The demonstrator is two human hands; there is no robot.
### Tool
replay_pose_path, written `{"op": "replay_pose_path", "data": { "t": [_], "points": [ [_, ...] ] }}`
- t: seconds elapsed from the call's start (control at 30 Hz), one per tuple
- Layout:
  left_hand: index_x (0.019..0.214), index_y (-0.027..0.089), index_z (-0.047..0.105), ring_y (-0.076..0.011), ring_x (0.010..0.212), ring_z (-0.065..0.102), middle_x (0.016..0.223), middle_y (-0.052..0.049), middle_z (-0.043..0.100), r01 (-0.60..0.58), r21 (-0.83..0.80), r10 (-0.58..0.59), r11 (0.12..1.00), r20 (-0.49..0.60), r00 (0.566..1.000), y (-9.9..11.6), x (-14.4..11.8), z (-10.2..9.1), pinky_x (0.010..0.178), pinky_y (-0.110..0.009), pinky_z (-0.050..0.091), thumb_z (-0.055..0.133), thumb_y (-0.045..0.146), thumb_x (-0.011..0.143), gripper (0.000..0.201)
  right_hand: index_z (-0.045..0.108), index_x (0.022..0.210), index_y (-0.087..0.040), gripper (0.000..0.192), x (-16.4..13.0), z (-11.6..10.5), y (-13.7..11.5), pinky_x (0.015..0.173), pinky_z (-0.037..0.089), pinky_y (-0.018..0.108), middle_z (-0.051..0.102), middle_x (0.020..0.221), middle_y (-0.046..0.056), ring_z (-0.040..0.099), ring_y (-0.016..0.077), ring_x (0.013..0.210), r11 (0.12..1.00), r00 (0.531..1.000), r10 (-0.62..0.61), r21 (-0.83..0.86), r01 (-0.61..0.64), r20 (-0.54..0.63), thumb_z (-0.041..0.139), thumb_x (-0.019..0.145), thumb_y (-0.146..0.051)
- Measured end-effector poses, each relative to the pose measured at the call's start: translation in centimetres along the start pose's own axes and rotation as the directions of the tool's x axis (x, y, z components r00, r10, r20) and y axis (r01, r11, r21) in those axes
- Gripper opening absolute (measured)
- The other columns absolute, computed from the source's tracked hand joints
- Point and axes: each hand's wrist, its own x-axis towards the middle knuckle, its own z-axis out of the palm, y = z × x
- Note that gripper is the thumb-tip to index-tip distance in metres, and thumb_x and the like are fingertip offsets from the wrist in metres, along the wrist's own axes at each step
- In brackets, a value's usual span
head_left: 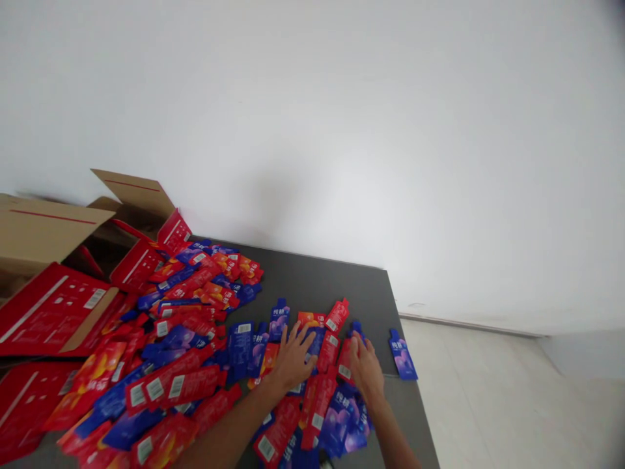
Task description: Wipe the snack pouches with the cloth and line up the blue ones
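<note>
A heap of red and blue flat pouches (190, 339) covers the left and middle of a dark grey table (317, 280). My left hand (293, 358) lies flat, fingers spread, on red and blue pouches near the table's middle. My right hand (364, 365) rests beside it with its fingers on a red pouch (344, 361); whether it grips that pouch I cannot tell. A single blue pouch (402, 355) lies apart near the right edge.
An open cardboard box (43, 228) with red printed cartons (53, 306) stands at the left. A white wall rises behind the table. Pale floor (488, 391) lies past the table's right edge.
</note>
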Motion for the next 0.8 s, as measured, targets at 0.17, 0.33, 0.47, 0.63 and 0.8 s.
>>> {"op": "replay_pose_path", "data": {
  "t": [0.17, 0.33, 0.47, 0.63, 0.8],
  "points": [
    [0.15, 0.034, 0.038, -0.031, 0.151, 0.008, 0.164, -0.002, 0.021, 0.159, 0.035, -0.152, 0.987, -0.152, 0.977, -3.0, -3.9, -1.0, 0.122, -0.051, 0.005, 0.057, 0.052, 0.083, 0.072, 0.051, 0.141, -0.01, 0.066, 1.2, -1.3, 7.0, 0.115, 0.028, 0.042, 0.049, 0.145, 0.016, 0.041, 0.0289, 0.137, 1.0, 0.951, -0.008, 0.024, 0.016, -0.308, 0.016, 0.099, -0.046],
    [0.152, 0.039, 0.032, -0.0367, 0.151, -0.001, 0.165, 0.0, 0.013, 0.255, 0.054, -0.248, 0.965, -0.105, 0.963, -3.6, -4.6, -1.2, 0.119, -0.058, 0.0, 0.06, 0.066, 0.077, 0.084, 0.036, 0.15, -0.039, 0.062, 2.0, 0.5, 10.3, 0.108, 0.024, 0.064, 0.021, 0.162, 0.006, 0.028, 0.0419, 0.142, 0.953, 0.92, 0.3, 0.028, -0.302, -0.251, 0.031, 0.093, -0.063],
    [0.15, 0.043, 0.033, -0.0416, 0.149, -0.007, 0.166, 0.0, 0.011, 0.253, 0.029, -0.253, 0.967, -0.015, 0.967, -2.6, -4.2, 0.0, 0.114, -0.065, -0.004, 0.054, 0.076, 0.074, 0.086, 0.033, 0.149, -0.045, 0.061, 0.8, 3.2, 8.4, 0.108, 0.017, 0.069, 0.02, 0.163, 0.004, 0.017, 0.0433, 0.146, 0.952, 0.949, 0.307, 0.008, -0.307, -0.074, 0.028, 0.093, -0.067],
    [0.147, 0.044, 0.039, -0.0442, 0.148, -0.007, 0.165, 0.001, 0.013, 0.194, 0.006, -0.194, 0.981, -0.013, 0.981, -1.3, -5.2, 1.7, 0.112, -0.068, -0.009, 0.051, 0.081, 0.073, 0.084, 0.028, 0.151, -0.044, 0.063, -3.3, 5.9, 3.8, 0.11, 0.013, 0.067, 0.012, 0.165, 0.001, 0.01, 0.0405, 0.148, 0.985, 0.984, 0.169, -0.018, -0.17, -0.058, 0.026, 0.093, -0.068],
    [0.132, 0.038, 0.06, -0.0432, 0.149, 0.001, 0.163, 0.0, 0.022, 0.136, -0.035, -0.139, 0.99, -0.08, 0.987, -0.5, -7.2, 3.0, 0.114, -0.064, -0.009, 0.059, 0.071, 0.073, 0.067, 0.031, 0.151, -0.041, 0.063, -7.0, 7.9, 1.7, 0.111, 0.016, 0.065, 0.018, 0.164, -0.001, 0.013, 0.0372, 0.148, 0.997, 0.99, 0.064, -0.042, -0.07, -0.127, 0.029, 0.093, -0.065]
  ]
}}
